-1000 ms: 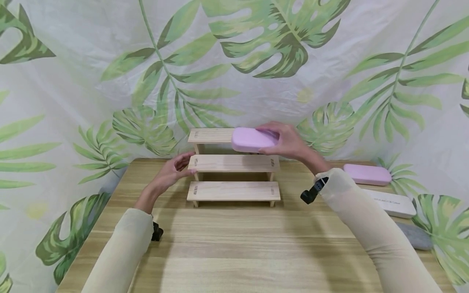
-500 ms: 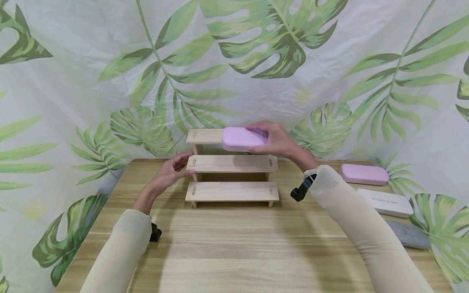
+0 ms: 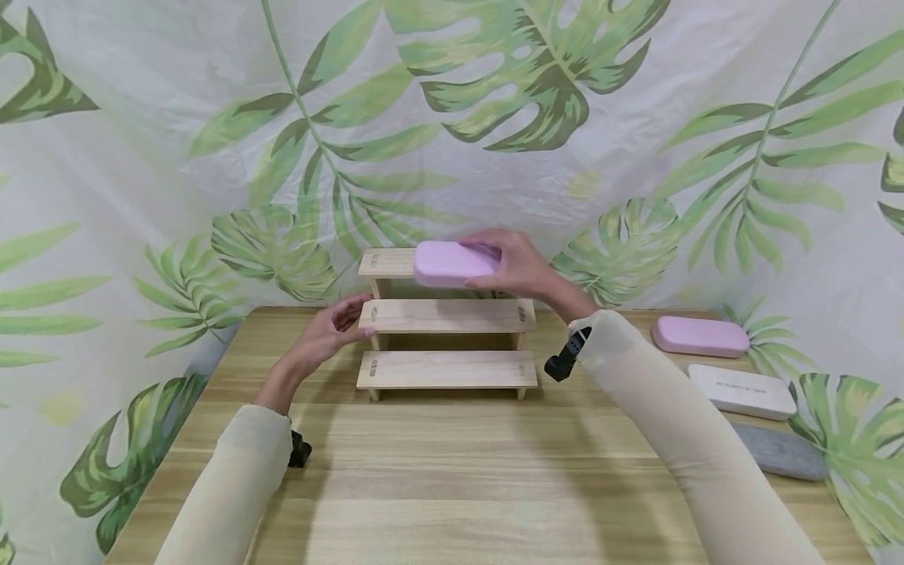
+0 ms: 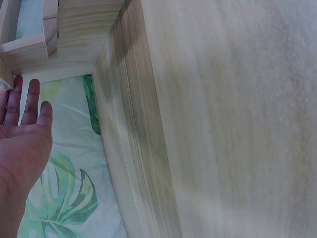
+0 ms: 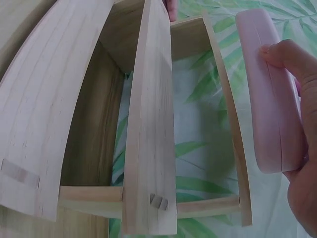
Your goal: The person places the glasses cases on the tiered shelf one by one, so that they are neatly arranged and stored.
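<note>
My right hand (image 3: 519,267) grips a pink glasses case (image 3: 448,264) over the top tier of a three-tier wooden display stand (image 3: 448,369). In the right wrist view, a gap separates the glasses case (image 5: 272,94) from the top tier's edge (image 5: 230,119). The thumb lies on the case's seam side; the other fingers are mostly hidden behind it. At the stand's left end, my left hand (image 3: 328,333) holds the middle tier, thumb at the front edge and fingers behind. The left wrist view shows several of that hand's fingers (image 4: 30,101) extended beneath the wood.
On the right of the wooden table (image 3: 424,486) lie another pink glasses case (image 3: 701,337), a white case with lettering (image 3: 741,391) and a grey case (image 3: 780,452), partly behind the right sleeve. A leaf-patterned cloth (image 3: 494,188) hangs behind the stand.
My right hand has carried the pink glasses case leftward along the top tier, raising it slightly at the end. My left hand keeps its place at the stand. The head view has shifted a little.
</note>
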The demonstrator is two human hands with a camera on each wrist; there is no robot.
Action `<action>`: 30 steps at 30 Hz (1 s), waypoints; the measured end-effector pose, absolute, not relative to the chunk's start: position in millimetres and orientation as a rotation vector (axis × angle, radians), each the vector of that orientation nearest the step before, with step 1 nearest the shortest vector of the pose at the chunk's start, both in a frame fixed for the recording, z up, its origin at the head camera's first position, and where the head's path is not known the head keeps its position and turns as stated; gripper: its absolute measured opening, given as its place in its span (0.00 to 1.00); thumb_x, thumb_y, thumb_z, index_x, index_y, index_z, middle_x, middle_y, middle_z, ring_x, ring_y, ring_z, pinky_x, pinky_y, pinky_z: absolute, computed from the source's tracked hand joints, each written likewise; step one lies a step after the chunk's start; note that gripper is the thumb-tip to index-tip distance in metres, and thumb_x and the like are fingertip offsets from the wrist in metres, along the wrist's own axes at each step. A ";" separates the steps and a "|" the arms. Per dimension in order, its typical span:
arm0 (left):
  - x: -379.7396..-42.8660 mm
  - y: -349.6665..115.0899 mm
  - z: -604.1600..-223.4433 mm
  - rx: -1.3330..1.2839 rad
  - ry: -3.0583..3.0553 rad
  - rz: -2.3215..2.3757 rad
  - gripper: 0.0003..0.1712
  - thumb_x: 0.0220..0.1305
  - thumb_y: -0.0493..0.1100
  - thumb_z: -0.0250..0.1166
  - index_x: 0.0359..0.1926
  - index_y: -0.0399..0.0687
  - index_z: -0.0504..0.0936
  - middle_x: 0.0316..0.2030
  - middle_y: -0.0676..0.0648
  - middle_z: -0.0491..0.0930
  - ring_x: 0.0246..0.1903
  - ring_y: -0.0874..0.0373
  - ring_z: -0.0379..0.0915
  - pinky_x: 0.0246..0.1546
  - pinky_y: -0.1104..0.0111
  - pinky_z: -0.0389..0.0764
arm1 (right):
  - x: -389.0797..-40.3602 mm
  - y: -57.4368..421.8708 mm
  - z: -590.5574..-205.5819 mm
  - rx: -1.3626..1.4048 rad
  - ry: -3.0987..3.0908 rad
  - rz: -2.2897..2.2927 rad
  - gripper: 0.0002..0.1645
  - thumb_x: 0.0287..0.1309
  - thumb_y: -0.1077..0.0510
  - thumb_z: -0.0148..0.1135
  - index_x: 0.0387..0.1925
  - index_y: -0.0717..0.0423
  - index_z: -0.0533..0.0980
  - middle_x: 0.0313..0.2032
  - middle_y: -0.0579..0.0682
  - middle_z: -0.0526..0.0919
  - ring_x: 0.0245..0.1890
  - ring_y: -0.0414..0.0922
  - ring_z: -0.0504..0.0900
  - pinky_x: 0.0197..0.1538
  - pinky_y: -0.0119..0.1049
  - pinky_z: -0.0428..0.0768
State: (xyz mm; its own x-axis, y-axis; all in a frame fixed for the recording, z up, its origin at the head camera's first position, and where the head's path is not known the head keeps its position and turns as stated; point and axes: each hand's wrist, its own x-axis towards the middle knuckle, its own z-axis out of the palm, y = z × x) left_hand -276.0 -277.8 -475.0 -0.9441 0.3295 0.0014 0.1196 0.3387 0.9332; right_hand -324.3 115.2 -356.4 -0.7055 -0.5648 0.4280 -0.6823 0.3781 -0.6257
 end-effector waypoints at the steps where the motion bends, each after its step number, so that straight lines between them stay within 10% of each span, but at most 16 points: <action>1: -275.7 -278.2 -475.5 0.409 2.411 1.656 0.46 0.70 0.52 0.74 0.82 0.52 0.63 0.80 0.41 0.60 0.80 0.40 0.53 0.80 0.45 0.56 | -325.0 113.2 -356.9 1.139 -2.485 1.238 0.43 0.45 0.53 0.87 0.64 0.61 0.81 0.61 0.57 0.85 0.59 0.52 0.83 0.59 0.46 0.84; 30: -278.2 -277.9 -476.8 0.385 2.395 1.687 0.46 0.69 0.49 0.75 0.82 0.51 0.63 0.79 0.41 0.62 0.80 0.40 0.53 0.81 0.46 0.55 | -352.2 82.1 -350.1 1.102 -2.552 1.136 0.43 0.45 0.51 0.86 0.65 0.58 0.81 0.61 0.57 0.85 0.59 0.51 0.83 0.57 0.42 0.82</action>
